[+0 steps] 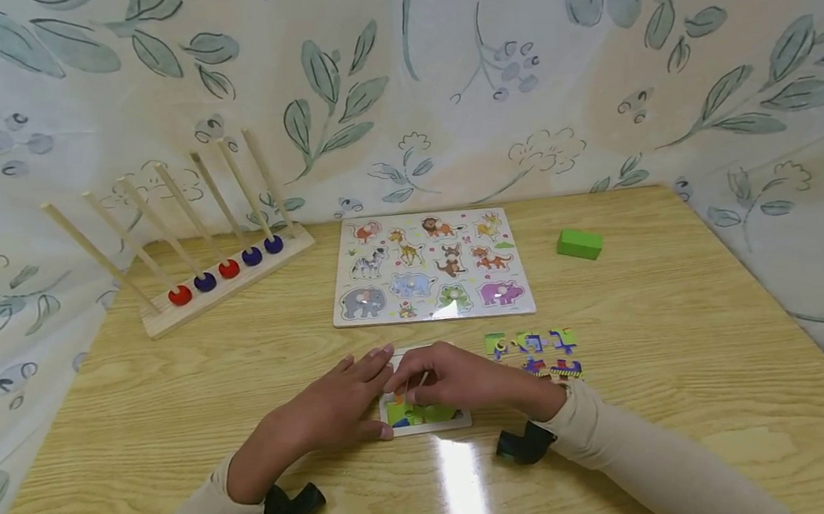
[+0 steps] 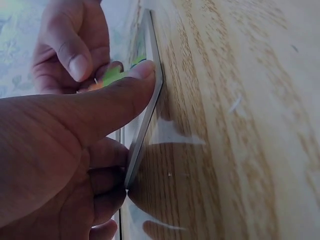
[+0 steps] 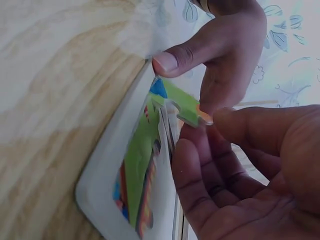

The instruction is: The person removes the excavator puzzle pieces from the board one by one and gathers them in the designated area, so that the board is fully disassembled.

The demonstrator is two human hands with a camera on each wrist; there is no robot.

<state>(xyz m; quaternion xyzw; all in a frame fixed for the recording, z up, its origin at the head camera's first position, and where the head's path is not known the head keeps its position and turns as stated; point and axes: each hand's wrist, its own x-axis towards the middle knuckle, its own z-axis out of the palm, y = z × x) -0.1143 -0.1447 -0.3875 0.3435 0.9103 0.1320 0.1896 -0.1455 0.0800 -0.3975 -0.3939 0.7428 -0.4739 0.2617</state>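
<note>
A small white-framed jigsaw board (image 1: 441,426) lies on the table, with green picture pieces (image 3: 134,172) in its lower part. My left hand (image 1: 333,406) rests along its left side, fingers stretched out, thumb on the near left corner. Over the board, my right hand (image 1: 462,376) pinches the edge of a green jigsaw piece (image 3: 185,102) with some orange and blue on it. That piece sits tilted above the board in the right wrist view; the right hand hides much of the board in the head view. Several loose jigsaw pieces (image 1: 530,343) lie right of the board.
Behind the jigsaw stands a wooden animal peg puzzle (image 1: 428,265). To the back left is a wooden rack (image 1: 243,268) with upright rods and red and blue beads. A green block (image 1: 580,244) lies at the back right. Patterned cloth (image 1: 438,78) hangs behind the table.
</note>
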